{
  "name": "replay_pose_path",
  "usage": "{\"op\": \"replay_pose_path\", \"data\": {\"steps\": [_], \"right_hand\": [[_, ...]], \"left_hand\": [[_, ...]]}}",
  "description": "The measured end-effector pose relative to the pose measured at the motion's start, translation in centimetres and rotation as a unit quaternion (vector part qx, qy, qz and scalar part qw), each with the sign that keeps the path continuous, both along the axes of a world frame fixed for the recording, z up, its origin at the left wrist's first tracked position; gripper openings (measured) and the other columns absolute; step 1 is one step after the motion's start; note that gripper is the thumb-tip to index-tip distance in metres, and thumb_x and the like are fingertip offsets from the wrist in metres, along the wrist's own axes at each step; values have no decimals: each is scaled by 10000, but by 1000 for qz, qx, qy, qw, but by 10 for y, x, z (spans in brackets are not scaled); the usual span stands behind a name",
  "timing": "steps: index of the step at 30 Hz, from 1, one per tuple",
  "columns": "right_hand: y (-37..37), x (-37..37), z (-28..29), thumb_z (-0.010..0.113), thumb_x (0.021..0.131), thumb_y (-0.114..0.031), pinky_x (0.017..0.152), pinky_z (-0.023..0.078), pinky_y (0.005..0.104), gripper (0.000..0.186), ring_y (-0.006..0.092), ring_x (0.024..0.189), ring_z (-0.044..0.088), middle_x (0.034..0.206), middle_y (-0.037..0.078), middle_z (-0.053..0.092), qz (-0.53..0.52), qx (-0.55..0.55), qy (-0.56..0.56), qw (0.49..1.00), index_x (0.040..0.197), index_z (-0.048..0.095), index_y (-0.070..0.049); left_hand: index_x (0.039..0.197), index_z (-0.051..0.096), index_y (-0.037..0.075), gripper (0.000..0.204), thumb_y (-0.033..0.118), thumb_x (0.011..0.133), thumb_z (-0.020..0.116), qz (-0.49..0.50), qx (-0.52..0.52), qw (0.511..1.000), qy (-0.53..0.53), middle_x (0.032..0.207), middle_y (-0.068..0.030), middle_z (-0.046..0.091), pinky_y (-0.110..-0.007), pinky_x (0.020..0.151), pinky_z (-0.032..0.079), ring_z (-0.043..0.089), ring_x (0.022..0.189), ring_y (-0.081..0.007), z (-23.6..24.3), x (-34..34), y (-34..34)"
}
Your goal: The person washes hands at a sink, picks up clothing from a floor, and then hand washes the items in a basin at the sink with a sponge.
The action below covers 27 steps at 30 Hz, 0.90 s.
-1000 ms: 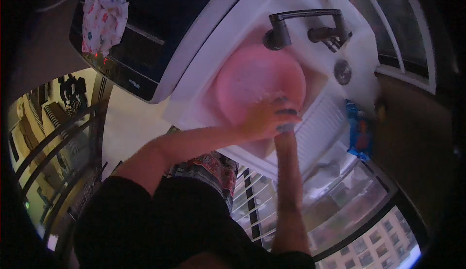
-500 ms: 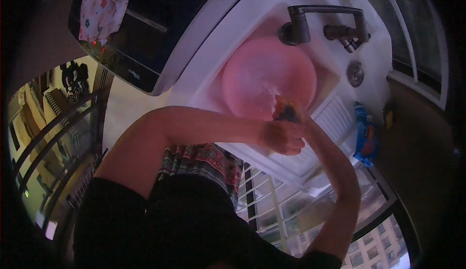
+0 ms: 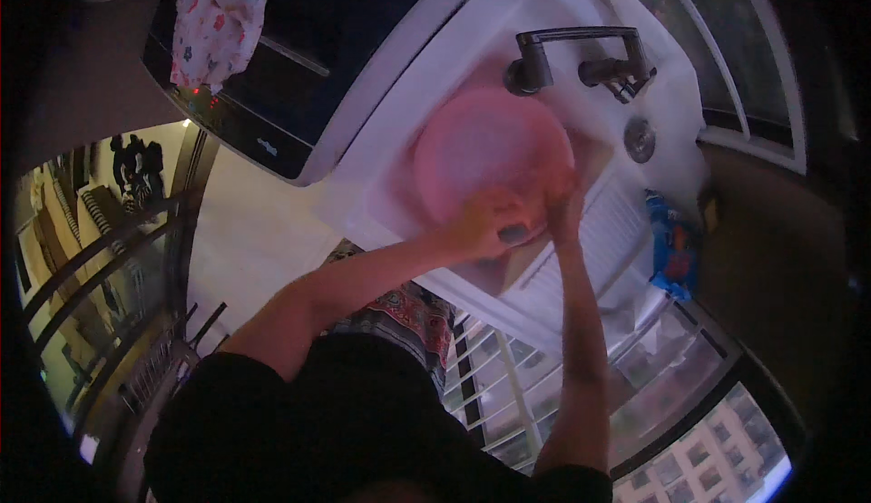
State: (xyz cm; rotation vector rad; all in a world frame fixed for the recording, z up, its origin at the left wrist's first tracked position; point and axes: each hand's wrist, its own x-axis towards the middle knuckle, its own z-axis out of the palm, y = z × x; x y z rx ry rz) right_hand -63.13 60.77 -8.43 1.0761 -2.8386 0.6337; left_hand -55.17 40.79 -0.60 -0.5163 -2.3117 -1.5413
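Both hands have closed in, left hand and right hand gripping the pink bowl's near rim.

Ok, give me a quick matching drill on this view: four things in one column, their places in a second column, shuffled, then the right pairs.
Things:
1. pink bowl
2. patterned cloth
3. blue packet
4. faucet

Places:
A. on the dark cooktop, upper left
B. in the white sink, under both hands
C. on the counter right of the ribbed drainboard
D. at the sink's far rim, above the bowl

Pairs: 1-B, 2-A, 3-C, 4-D
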Motion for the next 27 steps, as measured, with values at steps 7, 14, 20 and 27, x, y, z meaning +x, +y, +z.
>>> {"op": "replay_pose_path", "data": {"steps": [7,14,20,27], "right_hand": [[23,-52,-5,558,704,-61,801,411,464,574,402,955,493,1159,213,432,-119,229,-196,946,1234,339,-35],[-11,-70,72,462,769,-143,820,452,420,343,343,1008,517,1085,201,525,-137,196,-30,970,1085,494,-12],[-63,-94,114,496,757,-160,712,493,380,212,266,863,593,932,152,583,-139,383,-48,912,885,620,-47],[-101,-101,176,482,803,-176,744,486,351,257,260,980,572,1041,139,585,-94,509,-48,854,977,621,-49]], "left_hand": [[788,583,46,200,-23,603,556,212,276,889,-297,794,-52,571,-305,686,462,572,758,-190,21,22,-51],[852,569,-5,232,-22,633,493,243,455,785,-345,763,-51,547,-253,678,448,534,713,-143,66,41,-115],[881,548,1,240,-12,654,472,223,563,730,-318,784,-60,541,-270,675,456,543,719,-160,99,48,-139],[897,551,20,234,30,685,453,190,602,703,-329,794,-64,540,-281,700,456,544,753,-169,97,57,-168]]}}
